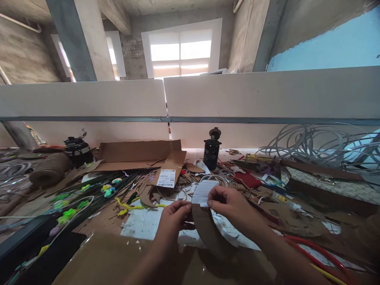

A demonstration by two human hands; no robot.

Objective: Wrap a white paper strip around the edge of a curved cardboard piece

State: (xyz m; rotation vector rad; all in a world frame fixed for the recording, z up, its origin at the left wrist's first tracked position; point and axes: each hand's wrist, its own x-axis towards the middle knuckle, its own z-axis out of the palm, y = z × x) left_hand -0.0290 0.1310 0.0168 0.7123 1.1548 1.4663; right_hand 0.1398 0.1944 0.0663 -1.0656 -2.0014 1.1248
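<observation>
A curved brown cardboard strip (208,229) stands between my hands, and a piece of white lined paper (202,192) covers its upper end. My left hand (175,217) pinches the strip's left edge just below the paper. On the other side, my right hand (226,201) has thumb and fingertips closed on the paper's right edge. Beneath lies a scuffed white sheet (142,222) on the bench. A cardboard crescent (146,197) and a yellow fuzzy stem (130,206) are left of my left hand.
Behind are an open cardboard box (136,152), a labelled cardboard flap (173,168) and a black bottle with raised lid (211,153). Twine (52,170) and colourful fuzzy flowers (69,214) lie left. Coiled clear tubing (297,140), a patterned bag (329,184) and red tubing (317,251) occupy the right.
</observation>
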